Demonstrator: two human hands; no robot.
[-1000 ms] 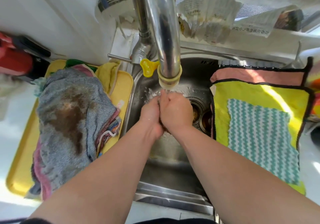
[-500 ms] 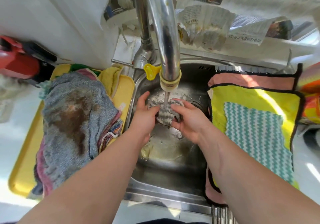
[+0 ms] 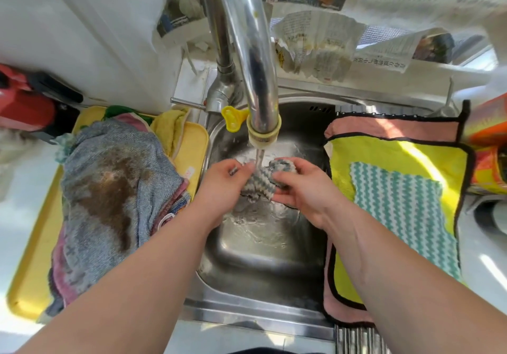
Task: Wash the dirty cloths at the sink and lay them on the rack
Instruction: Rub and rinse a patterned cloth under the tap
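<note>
Over the sink (image 3: 263,257), the grey-zigzag cloth (image 3: 259,183) sits bunched.

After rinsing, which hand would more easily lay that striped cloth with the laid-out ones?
Probably the right hand: it grips the grey zigzag cloth and sits nearer the yellow cloth spread right of the sink.

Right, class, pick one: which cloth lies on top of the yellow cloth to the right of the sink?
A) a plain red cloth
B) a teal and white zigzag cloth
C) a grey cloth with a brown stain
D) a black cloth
B: the teal and white zigzag cloth lies flat on the yellow cloth, to the right of the sink.
</note>
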